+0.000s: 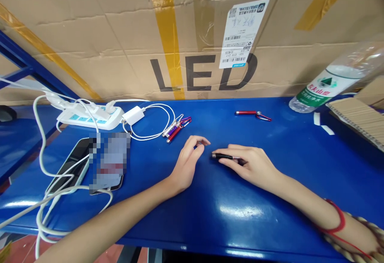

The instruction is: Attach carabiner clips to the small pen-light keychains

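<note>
From my seat at the head camera, I have the black penlight (224, 156) in the right hand (251, 163), pinched between thumb and fingers well above the wrist. The grip is narrow, closed to the tube's thickness. Its long axis runs almost straight across the blue table (237, 231), left to right, with the silver-tipped end jutting out past my fingertips toward the other hand and the far end hidden in the grip.

That exposed tip is the relation I judge to matter most: it points at the left hand (186, 166), whose fingertips are near it but not touching. I read the left hand as loosely curved, thumb and index apart, with nothing visible between them; its inner palm is turned out of my sight.

Just beyond my left fingertips, a little to the left, a cluster of penlights (175, 129) lies on the table, silver, purple and red, their axes slanting away to the upper right. The left hand is nearer to these. Beyond the right hand, well apart from it, a single red penlight (246, 112) lies nearly parallel to the black one, its carabiner clip (264, 116) at the right end.
</note>
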A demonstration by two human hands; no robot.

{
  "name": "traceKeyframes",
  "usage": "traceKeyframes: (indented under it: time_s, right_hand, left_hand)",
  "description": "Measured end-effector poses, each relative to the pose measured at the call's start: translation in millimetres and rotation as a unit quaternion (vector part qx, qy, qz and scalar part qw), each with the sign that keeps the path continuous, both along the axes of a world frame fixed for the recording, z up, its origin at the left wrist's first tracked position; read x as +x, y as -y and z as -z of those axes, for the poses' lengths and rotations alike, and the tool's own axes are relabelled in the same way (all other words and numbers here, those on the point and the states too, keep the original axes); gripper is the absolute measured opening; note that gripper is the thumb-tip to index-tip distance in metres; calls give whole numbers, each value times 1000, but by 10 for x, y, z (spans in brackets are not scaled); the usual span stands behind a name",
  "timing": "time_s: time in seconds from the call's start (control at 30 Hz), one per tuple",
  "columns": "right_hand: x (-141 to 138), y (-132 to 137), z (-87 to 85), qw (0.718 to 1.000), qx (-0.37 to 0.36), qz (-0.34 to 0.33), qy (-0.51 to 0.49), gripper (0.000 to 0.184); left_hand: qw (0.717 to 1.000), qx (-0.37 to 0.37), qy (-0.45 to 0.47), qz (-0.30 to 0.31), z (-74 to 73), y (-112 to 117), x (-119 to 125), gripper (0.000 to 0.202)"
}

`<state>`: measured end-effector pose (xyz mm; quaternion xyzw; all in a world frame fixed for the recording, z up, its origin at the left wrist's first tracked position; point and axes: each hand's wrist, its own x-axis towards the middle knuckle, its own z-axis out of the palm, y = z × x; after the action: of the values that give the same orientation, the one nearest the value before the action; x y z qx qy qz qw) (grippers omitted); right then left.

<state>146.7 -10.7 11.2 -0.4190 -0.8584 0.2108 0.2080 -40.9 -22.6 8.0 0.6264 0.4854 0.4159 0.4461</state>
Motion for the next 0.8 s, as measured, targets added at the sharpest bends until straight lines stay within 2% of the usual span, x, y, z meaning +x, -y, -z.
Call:
traceKeyframes:
  time_s: [0.17, 0.8]
  right_hand:
    - [-5, -10, 5, 1000, 5, 15, 9, 24]
    - [26, -22, 84, 998, -25, -18, -53, 24]
  left_hand:
    - [1000, 4, 0, 7, 0, 0, -6, 23]
    - [999, 20, -16, 32, 27, -28, -25, 26]
